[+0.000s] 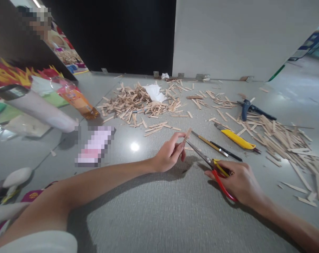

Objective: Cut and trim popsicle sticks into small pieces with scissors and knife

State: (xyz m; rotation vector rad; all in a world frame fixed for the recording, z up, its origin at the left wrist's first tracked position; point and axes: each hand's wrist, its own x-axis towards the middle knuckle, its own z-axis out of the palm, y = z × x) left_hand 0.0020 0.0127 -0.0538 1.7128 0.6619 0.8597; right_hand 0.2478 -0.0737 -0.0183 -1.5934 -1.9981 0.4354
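Between the thumb and fingers of my left hand (170, 153) a small wooden stick piece (188, 133) is pinched. My right hand (242, 181) grips scissors (207, 160) with one red and one yellow handle. Their blades point left, and the tips reach the lower end of the wooden piece; whether they touch it I cannot tell. Just beyond the blades lie a thin brown-handled tool (210, 144) and a black pen-like tool (228, 151). A yellow utility knife (237, 139) rests farther right.
Cut wooden sticks form a heap (133, 102) with crumpled white tissue (154, 92); more strips (278, 137) lie right, beside blue-handled pliers (246, 109). At left are a phone (96, 144), a tumbler (40, 109) and an orange drink bottle (76, 98). Panels (238, 38) stand behind.
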